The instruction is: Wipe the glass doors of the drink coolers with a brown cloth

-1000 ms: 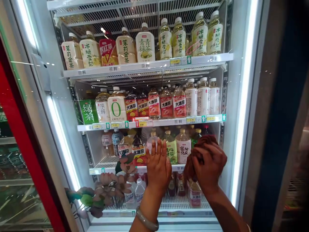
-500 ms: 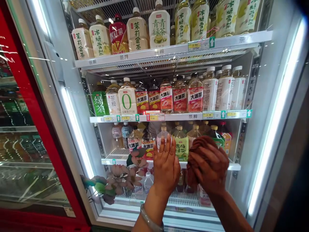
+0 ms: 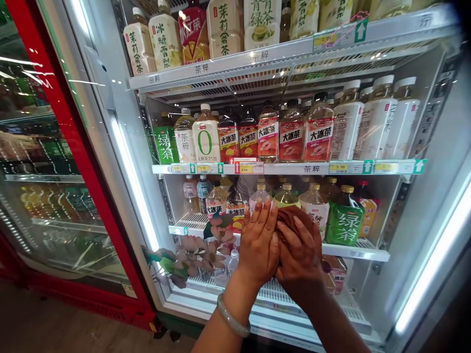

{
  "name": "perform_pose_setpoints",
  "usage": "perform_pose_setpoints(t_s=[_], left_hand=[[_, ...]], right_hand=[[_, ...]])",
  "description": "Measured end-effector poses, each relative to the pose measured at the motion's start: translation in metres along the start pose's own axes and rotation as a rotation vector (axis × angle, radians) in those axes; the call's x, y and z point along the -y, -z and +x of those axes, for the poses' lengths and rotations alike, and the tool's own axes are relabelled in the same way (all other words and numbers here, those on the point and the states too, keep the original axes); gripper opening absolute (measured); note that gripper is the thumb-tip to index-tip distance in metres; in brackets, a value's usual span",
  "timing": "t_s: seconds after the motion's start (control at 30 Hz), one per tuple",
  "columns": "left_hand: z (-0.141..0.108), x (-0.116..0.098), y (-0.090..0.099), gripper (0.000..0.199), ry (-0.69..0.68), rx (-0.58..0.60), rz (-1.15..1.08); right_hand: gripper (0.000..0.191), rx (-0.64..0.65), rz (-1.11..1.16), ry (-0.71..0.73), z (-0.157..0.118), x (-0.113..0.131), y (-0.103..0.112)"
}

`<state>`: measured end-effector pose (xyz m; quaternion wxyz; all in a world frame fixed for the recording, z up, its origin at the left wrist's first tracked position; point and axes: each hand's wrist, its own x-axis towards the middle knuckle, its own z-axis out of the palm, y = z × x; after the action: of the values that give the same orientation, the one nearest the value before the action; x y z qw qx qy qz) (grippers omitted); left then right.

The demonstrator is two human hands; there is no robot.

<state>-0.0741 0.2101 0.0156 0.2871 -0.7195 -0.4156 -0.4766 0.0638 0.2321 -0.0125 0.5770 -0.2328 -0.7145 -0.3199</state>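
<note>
My left hand point(image 3: 259, 240), with a pale bangle point(image 3: 232, 316) at the wrist, lies flat with outstretched fingers against what looks like the glass of a drinks cooler point(image 3: 206, 169). Right beside it, my right hand point(image 3: 300, 250) presses a brown cloth point(image 3: 292, 215) to the same surface, the fingers spread over it. The two hands touch or nearly touch. Behind them, a yellow-capped bottle point(image 3: 287, 193) and a pink-labelled bottle point(image 3: 259, 193) are partly hidden. A green tea bottle point(image 3: 346, 215) stands to the right of the cloth.
Pink flower decoration point(image 3: 206, 255) shows left of my hands. Shelves point(image 3: 235, 169) of bottled tea fill the cooler, with bright light strips point(image 3: 134, 186) down both sides. A red-framed cooler point(image 3: 121, 264) stands on the left, above the floor point(image 3: 73, 323).
My right hand has moved left with the brown cloth, up beside my left hand, uncovering the green bottle. The view has shifted closer and tilted down, showing floor at lower left.
</note>
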Motion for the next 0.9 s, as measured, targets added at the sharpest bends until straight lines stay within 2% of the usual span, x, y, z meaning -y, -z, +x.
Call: perform_pose_setpoints(t_s=[0.1, 0.17, 0.23, 0.4, 0.47, 0.6, 0.73, 0.9], left_hand=[[0.001, -0.001, -0.001, 0.065, 0.011, -0.002, 0.012], [0.002, -0.003, -0.002, 0.065, 0.014, -0.013, 0.031], [0.004, -0.005, -0.003, 0.066, 0.019, -0.019, 0.046], [0.004, -0.009, -0.002, 0.067, 0.024, -0.024, 0.042], [0.002, -0.009, 0.001, 0.068, 0.035, -0.015, 0.048], [-0.004, -0.004, 0.006, 0.069, 0.089, -0.013, 0.098], [-0.009, 0.001, 0.007, 0.068, 0.085, 0.007, 0.121], [-0.009, 0.002, 0.003, 0.067, 0.085, -0.006, 0.114]], right_hand=[[0.036, 0.19, 0.051, 0.029, -0.004, -0.006, 0.013], [0.038, 0.243, 0.031, 0.046, -0.007, -0.012, 0.019], [0.04, 0.24, 0.0, 0.053, -0.013, -0.018, 0.021], [0.038, 0.069, -0.012, 0.011, -0.013, -0.04, 0.024], [0.038, -0.029, -0.043, -0.095, -0.006, -0.054, 0.03], [0.053, -0.178, -0.161, -0.298, 0.008, -0.072, 0.04], [0.054, -0.181, -0.165, -0.304, 0.013, -0.065, 0.031], [0.044, -0.091, -0.037, -0.087, 0.011, -0.029, 0.008]])
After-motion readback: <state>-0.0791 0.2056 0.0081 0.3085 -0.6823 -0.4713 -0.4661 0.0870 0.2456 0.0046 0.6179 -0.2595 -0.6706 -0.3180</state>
